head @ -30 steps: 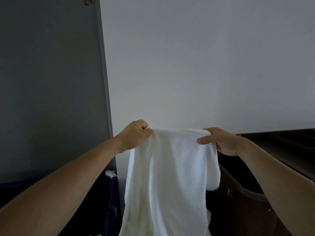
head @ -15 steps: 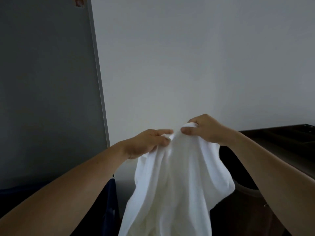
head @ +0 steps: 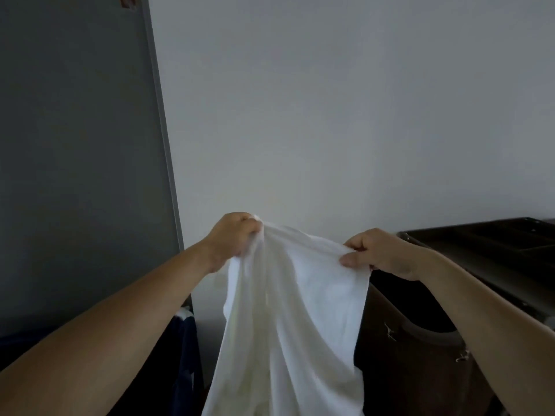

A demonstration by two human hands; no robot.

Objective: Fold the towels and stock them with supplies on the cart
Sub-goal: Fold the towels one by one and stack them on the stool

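Evidently the folding step was in hand: the left hand [head: 237, 238] and the right hand [head: 380, 252] held a white towel [head: 294, 310] up by its top edge, in the air before a pale wall [head: 330, 115]. The left fingers [head: 252, 228] were curled tight round a bunched corner, and the right fingers [head: 357, 243] pinched the edge against the thumb. Between the two sets of fingers the edge sagged a little; below them the cloth hung in loose folds. Just beyond the right fingers lay a dark tray [head: 495, 244], probably the cart's top. The next move would likely call for drawing the edge taut and matching the corners evenly. No brand or label showed on the towel. A sticker [head: 127, 0] far above the left fingers could not be read.
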